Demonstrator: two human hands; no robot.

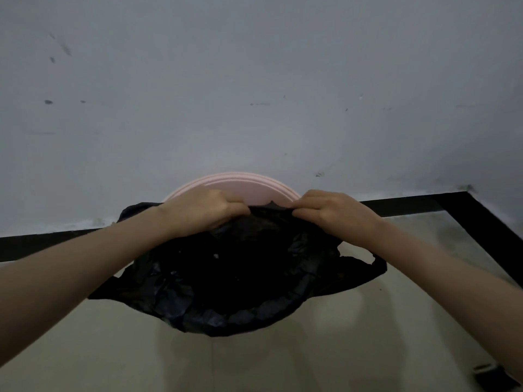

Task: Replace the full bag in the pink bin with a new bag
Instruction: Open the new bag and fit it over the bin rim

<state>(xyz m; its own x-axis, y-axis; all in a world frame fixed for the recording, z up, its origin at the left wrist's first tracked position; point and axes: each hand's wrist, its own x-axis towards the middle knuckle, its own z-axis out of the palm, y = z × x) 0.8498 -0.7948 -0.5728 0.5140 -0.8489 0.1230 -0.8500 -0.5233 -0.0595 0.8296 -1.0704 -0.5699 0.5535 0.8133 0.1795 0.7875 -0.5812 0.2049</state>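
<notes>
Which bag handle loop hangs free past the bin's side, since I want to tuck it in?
The black bag's right handle loop, drooping open below the right hand. The left one lies flat.

No text, label, brand, number or sign can be read anywhere. The black bag [240, 278], the pink bin [240, 185] and the wall [254, 80] appear unmarked, though the dim light may be hiding fine print.
</notes>
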